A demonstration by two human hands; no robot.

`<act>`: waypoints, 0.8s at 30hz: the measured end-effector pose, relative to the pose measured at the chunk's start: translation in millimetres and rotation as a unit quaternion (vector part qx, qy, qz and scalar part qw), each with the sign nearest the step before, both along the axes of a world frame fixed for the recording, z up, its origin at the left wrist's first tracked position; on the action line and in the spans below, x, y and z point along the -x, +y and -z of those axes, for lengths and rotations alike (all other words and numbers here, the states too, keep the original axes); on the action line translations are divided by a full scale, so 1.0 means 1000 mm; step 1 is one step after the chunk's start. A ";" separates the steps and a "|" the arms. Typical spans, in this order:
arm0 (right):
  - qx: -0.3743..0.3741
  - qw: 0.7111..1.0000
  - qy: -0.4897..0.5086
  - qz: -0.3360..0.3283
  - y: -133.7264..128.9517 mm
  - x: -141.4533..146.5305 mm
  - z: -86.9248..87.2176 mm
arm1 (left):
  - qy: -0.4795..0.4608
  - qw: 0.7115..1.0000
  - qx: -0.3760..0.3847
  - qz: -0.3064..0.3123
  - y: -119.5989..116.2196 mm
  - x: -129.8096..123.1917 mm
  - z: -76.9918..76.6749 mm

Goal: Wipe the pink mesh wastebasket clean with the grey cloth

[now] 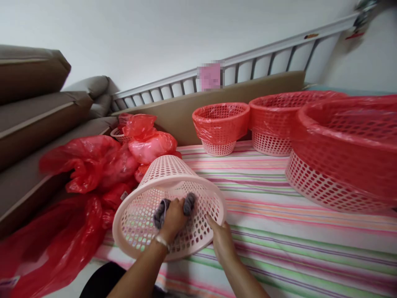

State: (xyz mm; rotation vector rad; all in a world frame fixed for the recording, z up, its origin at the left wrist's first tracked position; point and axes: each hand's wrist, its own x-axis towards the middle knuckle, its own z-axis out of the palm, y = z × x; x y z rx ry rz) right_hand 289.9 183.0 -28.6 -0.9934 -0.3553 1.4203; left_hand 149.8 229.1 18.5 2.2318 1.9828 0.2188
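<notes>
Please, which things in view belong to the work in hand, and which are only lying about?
In hand:
- grey cloth, in left hand
- tipped pink basket, right hand at its rim

Apparently unused:
- three red-lined baskets
- red bags
- stacked cushions

head cam | faces forward and down — close over tipped basket (171, 189), wall (149, 37) beyond

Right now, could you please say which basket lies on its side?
The unlined pink basket in the foreground; the three red-lined baskets at right stand upright.
</notes>
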 end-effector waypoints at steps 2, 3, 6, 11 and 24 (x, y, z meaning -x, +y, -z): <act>-0.005 1.000 0.003 0.011 -0.001 0.001 0.000 | -0.015 0.999 0.002 0.032 -0.037 -0.005 0.000; -0.011 1.000 0.002 0.018 -0.002 0.001 0.000 | -0.028 0.998 -0.003 0.055 -0.053 -0.007 0.000; -0.026 0.999 -0.020 0.022 -0.006 0.002 0.000 | -0.077 0.991 -0.025 0.104 -0.083 -0.008 -0.002; -0.008 1.000 0.000 -0.001 -0.012 0.005 0.000 | -0.066 0.995 -0.028 0.071 -0.051 0.003 -0.014; 0.008 0.999 0.024 -0.028 -0.008 0.011 0.006 | -0.051 0.995 -0.026 -0.080 0.086 0.027 0.003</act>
